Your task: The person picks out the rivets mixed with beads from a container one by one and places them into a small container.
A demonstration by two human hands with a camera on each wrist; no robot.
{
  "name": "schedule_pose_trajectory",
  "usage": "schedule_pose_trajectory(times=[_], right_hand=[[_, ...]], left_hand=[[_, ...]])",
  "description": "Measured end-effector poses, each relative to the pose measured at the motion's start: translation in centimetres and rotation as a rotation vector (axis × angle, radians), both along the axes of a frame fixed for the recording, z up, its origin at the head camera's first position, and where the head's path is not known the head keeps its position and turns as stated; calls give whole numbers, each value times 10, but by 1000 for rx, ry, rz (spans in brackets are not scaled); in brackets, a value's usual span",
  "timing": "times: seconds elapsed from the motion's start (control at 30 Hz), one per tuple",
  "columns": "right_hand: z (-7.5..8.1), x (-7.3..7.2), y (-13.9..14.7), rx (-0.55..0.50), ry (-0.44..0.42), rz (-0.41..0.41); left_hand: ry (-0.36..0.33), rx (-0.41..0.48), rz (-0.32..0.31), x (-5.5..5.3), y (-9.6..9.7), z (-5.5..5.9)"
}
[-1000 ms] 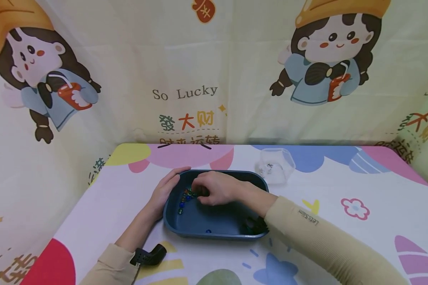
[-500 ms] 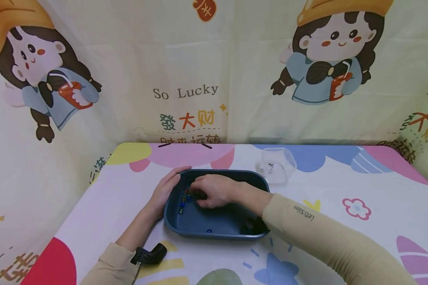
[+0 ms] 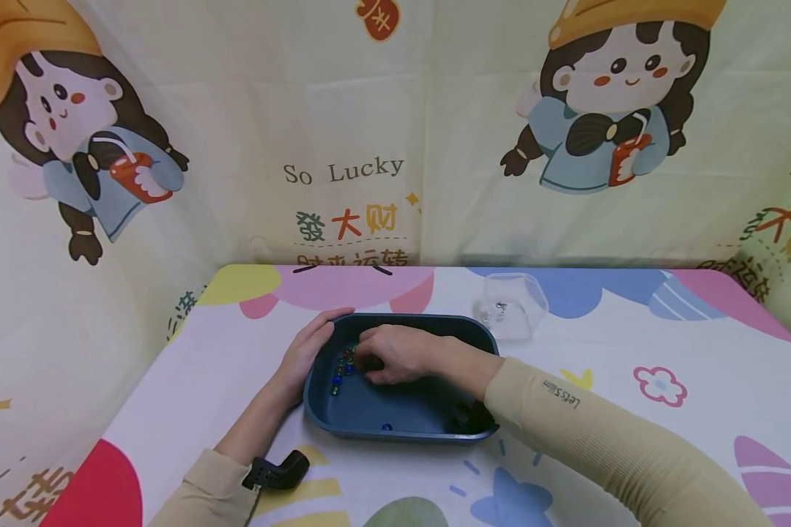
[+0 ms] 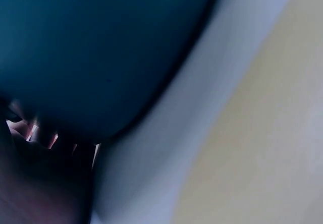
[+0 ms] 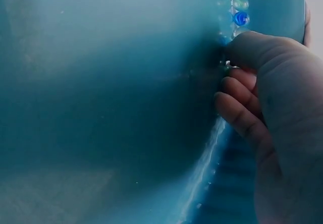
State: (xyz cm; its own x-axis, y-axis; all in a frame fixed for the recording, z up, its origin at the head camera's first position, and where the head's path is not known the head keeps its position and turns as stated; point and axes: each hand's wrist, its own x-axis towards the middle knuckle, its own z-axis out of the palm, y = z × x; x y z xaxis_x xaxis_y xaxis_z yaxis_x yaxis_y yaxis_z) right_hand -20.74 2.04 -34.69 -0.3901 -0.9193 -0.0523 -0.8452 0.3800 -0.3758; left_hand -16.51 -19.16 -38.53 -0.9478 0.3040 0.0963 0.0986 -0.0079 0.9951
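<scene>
A dark blue rectangular tray (image 3: 409, 438) stands on the table. My left hand (image 3: 296, 359) lies along its left end, fingers straight against the outside and thumb at the rim. Several glass marbles (image 3: 337, 380), blue, green and amber, line the tray's left side in short rows. Reaching into the tray, my right hand (image 3: 395, 355) has its fingers curled beside these rows. The right wrist view shows its thumb and index finger pinching a small clear marble (image 5: 227, 64), partly hidden. Just beyond the thumb sits a swirled blue marble (image 5: 241, 18).
Near the tray's front wall lies a single blue marble (image 3: 387, 427). A clear plastic container (image 3: 514, 307) with something small and shiny in it stands behind the tray's right corner. The tablecloth (image 3: 606, 454) is printed; a cartoon curtain (image 3: 461, 183) hangs behind the table.
My right hand has shifted slightly toward the near side inside the tray. The marbles by its fingers now stand in a second row beside the first. My left hand stays put.
</scene>
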Motion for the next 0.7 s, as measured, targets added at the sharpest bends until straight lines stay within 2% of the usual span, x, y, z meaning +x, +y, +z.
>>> schedule_pose_trajectory(times=[0.2,0.53,0.7], right_hand=[[1,0,1,-9,-53,15],[1,-1,0,2,-43,50],[3,-1,3,-21,-60,36]], left_hand=[[3,-17,12,0,0,0],[5,-29,15,1,0,1],[0,-22,13,1,1,1]])
